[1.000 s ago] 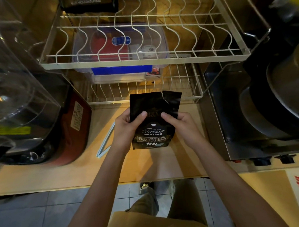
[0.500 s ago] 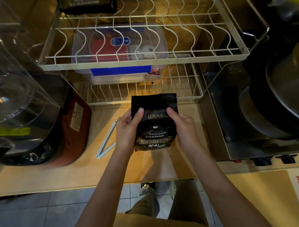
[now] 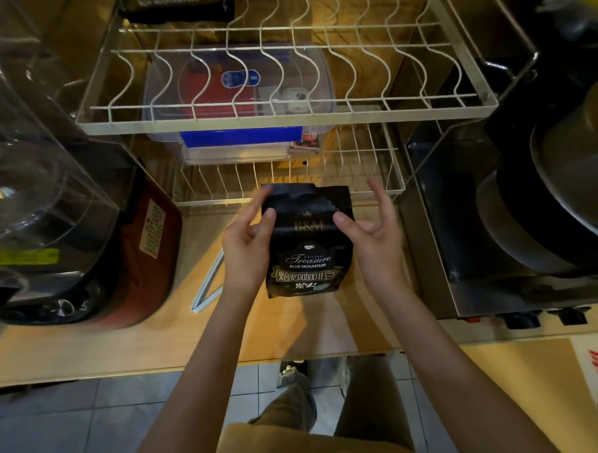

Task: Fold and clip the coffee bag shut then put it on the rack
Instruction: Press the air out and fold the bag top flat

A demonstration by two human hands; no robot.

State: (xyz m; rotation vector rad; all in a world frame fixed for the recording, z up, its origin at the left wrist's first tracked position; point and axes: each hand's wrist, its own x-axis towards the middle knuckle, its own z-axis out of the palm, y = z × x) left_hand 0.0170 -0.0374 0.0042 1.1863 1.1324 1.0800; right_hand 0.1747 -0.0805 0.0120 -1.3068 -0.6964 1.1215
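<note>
A black coffee bag [image 3: 309,256] with gold "B&M" and "Blue Mountain" print stands upright on the wooden counter [image 3: 90,345], its torn top edge crumpled and open. My left hand [image 3: 247,249] pinches the bag's upper left corner, thumb in front, fingers behind. My right hand [image 3: 373,236] is at the bag's right side with fingers spread apart and only the thumb touching the edge. A pale long bag clip [image 3: 209,281] lies open on the counter just left of my left wrist. The white two-tier wire rack [image 3: 286,120] stands right behind the bag.
A clear box with a blue lid [image 3: 240,136] sits on the rack's lower tier [image 3: 217,201]. Another black bag [image 3: 178,5] lies at the upper tier's back left. A red appliance [image 3: 151,239] and clear jug [image 3: 24,176] stand left; a stove with dark pans [image 3: 557,208] stands right.
Both hands slid up the bag from its middle to its top. My right hand's fingers have now spread off the bag, while the left pinches the top left corner.
</note>
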